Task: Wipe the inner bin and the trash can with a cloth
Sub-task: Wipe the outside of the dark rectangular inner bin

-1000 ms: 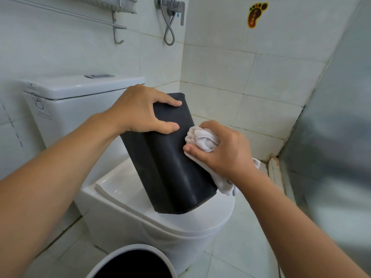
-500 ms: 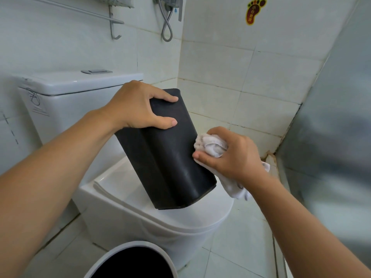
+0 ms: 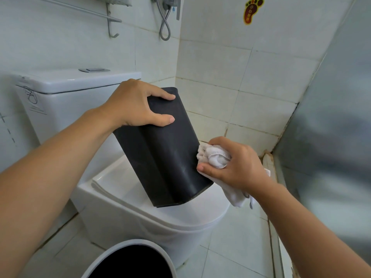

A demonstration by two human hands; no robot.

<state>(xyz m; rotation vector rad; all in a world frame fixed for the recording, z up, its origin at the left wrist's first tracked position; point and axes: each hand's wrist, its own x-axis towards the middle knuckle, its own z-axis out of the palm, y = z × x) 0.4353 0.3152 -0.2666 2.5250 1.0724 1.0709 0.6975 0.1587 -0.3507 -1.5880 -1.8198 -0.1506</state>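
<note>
Black inner bin [image 3: 164, 149] propped upside down and tilted on the closed toilet lid [image 3: 140, 203], lower end touching the lid, long axis leaning up and away toward the tank. Left hand [image 3: 138, 105] clamped over the raised end, fingers curled round it, steadying. Right hand [image 3: 230, 163] bunched round a white cloth [image 3: 214, 157], pressed to the bin's right side near the low end. Bin just left of that hand; right hand nearer for the wipe. Likely next: stroke along the long axis. Trash can [image 3: 130, 255] open on the floor below, not yet wiped.
</note>
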